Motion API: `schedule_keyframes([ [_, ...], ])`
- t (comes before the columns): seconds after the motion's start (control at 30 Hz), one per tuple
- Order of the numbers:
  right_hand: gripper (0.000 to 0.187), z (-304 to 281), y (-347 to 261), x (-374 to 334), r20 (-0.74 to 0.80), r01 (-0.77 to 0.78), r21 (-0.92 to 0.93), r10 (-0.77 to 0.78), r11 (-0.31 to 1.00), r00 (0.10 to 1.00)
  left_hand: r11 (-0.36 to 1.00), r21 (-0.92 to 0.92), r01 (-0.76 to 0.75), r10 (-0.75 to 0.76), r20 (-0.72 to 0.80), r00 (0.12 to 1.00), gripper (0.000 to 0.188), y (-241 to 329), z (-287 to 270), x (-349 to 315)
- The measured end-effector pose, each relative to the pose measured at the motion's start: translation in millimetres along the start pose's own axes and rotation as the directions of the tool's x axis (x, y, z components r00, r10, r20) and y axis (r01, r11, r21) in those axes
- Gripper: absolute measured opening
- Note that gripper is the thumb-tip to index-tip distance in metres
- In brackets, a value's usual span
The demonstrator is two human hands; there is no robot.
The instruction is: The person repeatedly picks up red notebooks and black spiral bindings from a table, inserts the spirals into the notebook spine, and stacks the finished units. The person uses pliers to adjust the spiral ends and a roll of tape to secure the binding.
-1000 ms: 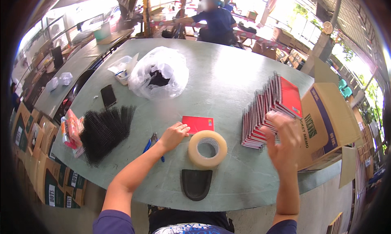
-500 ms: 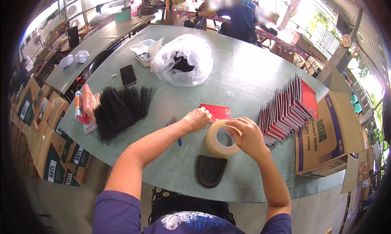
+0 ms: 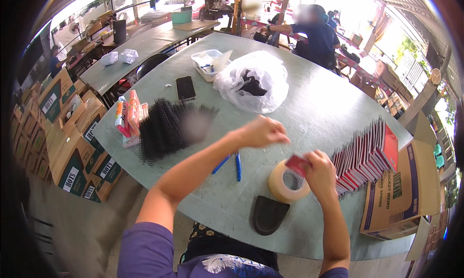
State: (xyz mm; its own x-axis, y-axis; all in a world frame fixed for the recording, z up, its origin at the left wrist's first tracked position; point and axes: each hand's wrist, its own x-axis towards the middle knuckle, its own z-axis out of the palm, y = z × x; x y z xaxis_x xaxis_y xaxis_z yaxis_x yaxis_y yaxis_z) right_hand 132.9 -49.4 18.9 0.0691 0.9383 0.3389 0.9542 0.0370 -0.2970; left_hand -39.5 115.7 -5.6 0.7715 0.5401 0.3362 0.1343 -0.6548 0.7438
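Short purple sleeves cover both upper arms (forearms bare), with a white printed design across the shirt chest.

Left arm: bare forearm runs from the lower left up and right across the near edge of the table, elbow bent, purple sleeve at the shoulder.
Left hand (image 3: pixel 261 132): raised above the middle of the table, blurred, fingers loosely curled with the tips pointing right; whether it grips anything cannot be told.
Right arm: bare forearm rises almost straight from the lower edge, near the table's near right edge, purple sleeve at the bottom.
Right hand (image 3: pixel 321 174): back of the hand toward the camera, fingers curled and pinched on a small red notebook (image 3: pixel 297 164) at its left side.
Spacing: the two hands are near each other but apart, the left higher and further left.
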Motion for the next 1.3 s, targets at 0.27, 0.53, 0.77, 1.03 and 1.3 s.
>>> schedule_keyframes([
  [0.27, 0.019, 22.0, 7.7, -28.1, 0.11, -0.009, -0.053, 0.014, 0.999, 0.994, 0.415, 0.682, 0.603, -0.366, -0.482, 0.796, 0.026, -175.6, -44.5, -56.3],
  [0.53, 0.019, 32.4, 12.7, -24.3, 0.094, 0.0, -0.031, 0.003, 1.0, 0.996, 0.697, 0.448, 0.56, -0.237, -0.594, 0.769, 0.02, -121.5, -32.3, -40.3],
  [0.77, 0.016, 29.7, -0.5, -21.2, 0.007, -0.111, 0.266, 0.113, 0.958, 0.994, 0.859, 0.341, 0.381, -0.206, -0.45, 0.869, 0.024, -109.1, -28.8, -50.3],
  [1.03, 0.022, 35.6, -3.7, -17.5, 0.084, -0.185, 0.139, 0.174, 0.973, 0.981, 0.99, 0.094, 0.101, -0.061, -0.358, 0.932, 0.017, 6.0, 34.6, -69.2],
  [1.3, 0.02, 34.9, -11.4, -17.0, 0.084, -0.185, 0.195, 0.171, 0.963, 0.982, 0.985, 0.165, 0.042, 0.034, -0.429, 0.903, 0.016, 29.7, 73.9, -83.2],
])
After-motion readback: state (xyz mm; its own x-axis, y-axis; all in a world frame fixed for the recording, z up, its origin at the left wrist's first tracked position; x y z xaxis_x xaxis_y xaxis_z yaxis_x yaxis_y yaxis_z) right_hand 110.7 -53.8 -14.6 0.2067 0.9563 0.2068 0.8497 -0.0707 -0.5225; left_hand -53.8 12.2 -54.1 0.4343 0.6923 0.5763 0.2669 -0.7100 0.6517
